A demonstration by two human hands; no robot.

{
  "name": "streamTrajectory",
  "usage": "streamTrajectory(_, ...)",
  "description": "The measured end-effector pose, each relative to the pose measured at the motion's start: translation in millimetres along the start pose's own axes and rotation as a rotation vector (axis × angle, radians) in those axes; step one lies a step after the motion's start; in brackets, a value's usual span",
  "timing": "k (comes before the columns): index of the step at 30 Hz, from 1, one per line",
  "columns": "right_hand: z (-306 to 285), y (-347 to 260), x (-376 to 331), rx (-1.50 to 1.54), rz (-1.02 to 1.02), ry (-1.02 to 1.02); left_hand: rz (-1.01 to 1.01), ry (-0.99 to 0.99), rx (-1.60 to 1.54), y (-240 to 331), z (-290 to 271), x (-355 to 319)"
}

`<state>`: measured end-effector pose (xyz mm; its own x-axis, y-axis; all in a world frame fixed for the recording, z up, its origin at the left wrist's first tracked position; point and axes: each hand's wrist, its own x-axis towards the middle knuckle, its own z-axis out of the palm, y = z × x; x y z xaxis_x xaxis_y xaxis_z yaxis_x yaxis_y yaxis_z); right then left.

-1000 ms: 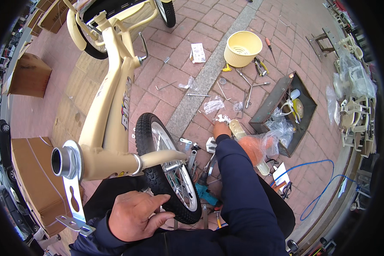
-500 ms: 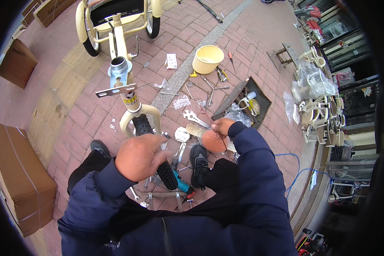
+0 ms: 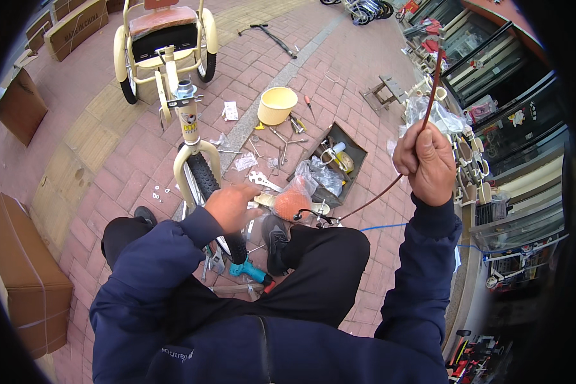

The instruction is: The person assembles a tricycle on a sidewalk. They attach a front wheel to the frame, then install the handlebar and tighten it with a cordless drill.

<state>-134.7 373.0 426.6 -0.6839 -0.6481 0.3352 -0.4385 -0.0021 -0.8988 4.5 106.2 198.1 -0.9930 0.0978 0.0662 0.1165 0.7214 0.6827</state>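
My right hand (image 3: 429, 163) is raised at the right, closed around a thin brown brake cable (image 3: 435, 96). One end of the cable points up above the fist. Its other part curves down left to a black metal part (image 3: 320, 216) beside an orange round piece in clear wrap (image 3: 292, 203). My left hand (image 3: 230, 208) hovers over the front wheel (image 3: 201, 176) with fingers loosely apart and nothing visible in them. The wheel sits in the cream fork (image 3: 185, 163) of a tricycle frame standing before me.
A teal power drill (image 3: 246, 270) lies between my feet. Ahead are a yellow bucket (image 3: 277, 105), a wrench (image 3: 264, 180), and a dark toolbox (image 3: 358, 157) with wrapped parts. Cardboard boxes (image 3: 29, 269) stand at the left; plastic-wrapped cream parts (image 3: 429, 112) are piled at the right.
My right hand has risen up and to the right, drawing the brown brake cable up with it. My left hand has shifted slightly right and forward. The view has also shifted.
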Motion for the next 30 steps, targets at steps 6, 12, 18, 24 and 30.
streamTrajectory(6,51.4,-95.5,36.8,0.31,-0.36,-0.1,0.357,0.128,-0.109,15.7,14.3,22.1)
streamTrajectory(12,49.7,-85.2,77.0,0.387,-0.336,0.006,0.354,0.174,-0.298,14.4,-3.4,24.1)
streamTrajectory(18,105.6,85.0,45.5,0.171,0.4,0.178,0.243,0.265,-0.442,5.6,-44.1,4.0)
streamTrajectory(24,176.5,175.4,3.5,0.681,0.434,-0.112,0.09,0.266,-0.671,-8.0,-62.9,-6.9)
streamTrajectory(30,183.4,186.1,13.9,1.014,0.519,-0.146,-0.025,0.266,-0.886,-8.0,-61.1,2.7)
